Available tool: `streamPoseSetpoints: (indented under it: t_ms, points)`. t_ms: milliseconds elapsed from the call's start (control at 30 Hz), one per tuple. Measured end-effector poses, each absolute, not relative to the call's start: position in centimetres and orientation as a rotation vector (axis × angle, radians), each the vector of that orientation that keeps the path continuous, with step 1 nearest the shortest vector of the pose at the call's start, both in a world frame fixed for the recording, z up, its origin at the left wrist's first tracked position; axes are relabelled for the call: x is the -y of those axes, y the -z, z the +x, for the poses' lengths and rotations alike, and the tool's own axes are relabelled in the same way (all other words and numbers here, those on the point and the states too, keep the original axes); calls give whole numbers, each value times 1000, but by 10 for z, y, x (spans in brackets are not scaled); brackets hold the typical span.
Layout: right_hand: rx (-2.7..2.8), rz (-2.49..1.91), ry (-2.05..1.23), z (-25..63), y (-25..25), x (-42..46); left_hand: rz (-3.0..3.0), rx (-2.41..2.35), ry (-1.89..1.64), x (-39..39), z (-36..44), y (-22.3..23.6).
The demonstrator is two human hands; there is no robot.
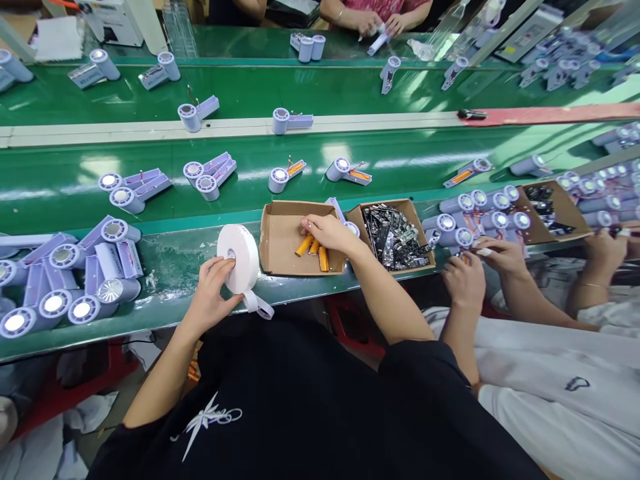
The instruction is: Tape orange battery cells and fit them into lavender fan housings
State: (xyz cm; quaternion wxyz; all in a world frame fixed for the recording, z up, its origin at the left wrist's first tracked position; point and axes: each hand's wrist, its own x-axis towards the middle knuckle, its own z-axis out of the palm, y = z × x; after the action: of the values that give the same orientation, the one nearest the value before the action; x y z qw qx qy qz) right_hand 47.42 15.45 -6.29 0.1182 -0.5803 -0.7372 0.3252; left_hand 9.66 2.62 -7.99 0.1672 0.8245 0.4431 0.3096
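My left hand (213, 293) grips a white roll of tape (239, 259) that stands on edge on the green bench, with a loose tail of tape hanging at its lower right. My right hand (327, 232) reaches into a shallow cardboard tray (280, 233), its fingers curled over several orange cylindrical cells (314, 251) lying in the tray. Whether the fingers have closed on one of the cells I cannot make out.
A second cardboard box (417, 230) to the right holds dark circuit parts. Lavender fan housings (75, 267) are piled at my left and scattered along the green conveyor (320, 173). A co-worker's hands (480, 263) work close at my right; another person's hands work across the belt (380, 23).
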Motion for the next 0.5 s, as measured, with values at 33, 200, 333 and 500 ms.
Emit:
streamPoseSetpoints:
  t_ms: [33, 200, 333, 500]
  points:
    - [2139, -1679, -982, 476, 63, -154, 2347, -1254, -877, -26, 97, 80]
    - [1901, -1528, -1287, 480, 62, -150, 2334, -1251, -827, -26, 97, 80]
    - [1573, -1446, -1409, 477, 64, -149, 2334, -1225, -828, -26, 100, 79]
    - [1322, -1336, -1418, 469, 55, -146, 2335, -1243, -788, -26, 99, 82]
